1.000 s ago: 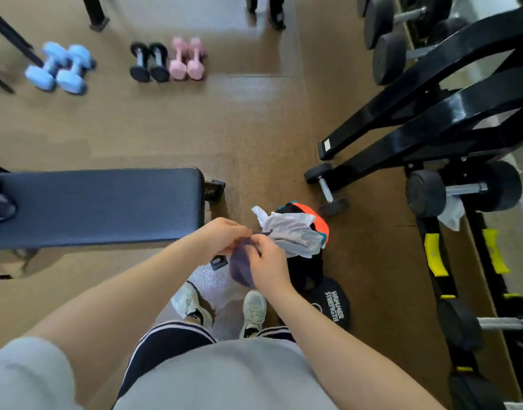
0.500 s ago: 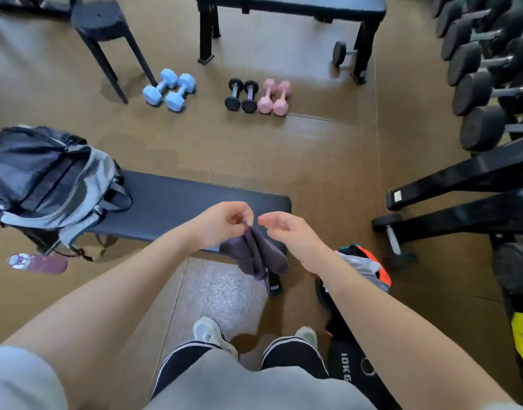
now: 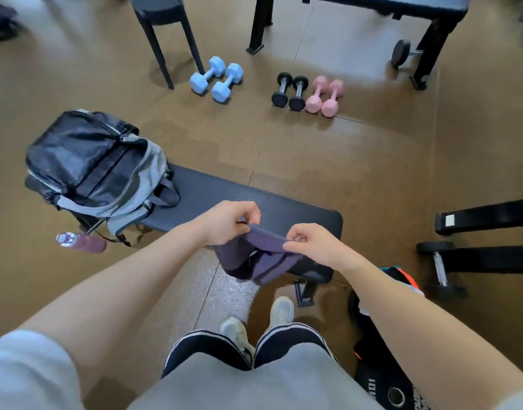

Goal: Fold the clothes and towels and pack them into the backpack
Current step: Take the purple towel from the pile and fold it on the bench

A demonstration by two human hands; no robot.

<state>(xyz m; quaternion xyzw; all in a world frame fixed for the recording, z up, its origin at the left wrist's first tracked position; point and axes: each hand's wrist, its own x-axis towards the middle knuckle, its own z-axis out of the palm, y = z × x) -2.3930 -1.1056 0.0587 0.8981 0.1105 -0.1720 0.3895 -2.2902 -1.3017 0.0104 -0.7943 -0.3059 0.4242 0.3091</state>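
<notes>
Pinching a purple cloth (image 3: 255, 255) at mid-frame, both hands — left (image 3: 226, 221), right (image 3: 309, 242) — are gripping its top edge above the desk (image 3: 298, 214); loose halves dangling unevenly may be skewing the fold — backpack (image 3: 97, 170) at left.

A brown rubber floor (image 3: 357, 161) was covered by soft glare, with a padded bench (image 3: 254, 202) set near, a black stool (image 3: 165, 31) and a second bench (image 3: 372, 7) placed far, and dumbbell pairs (image 3: 263, 84) laid between.
</notes>
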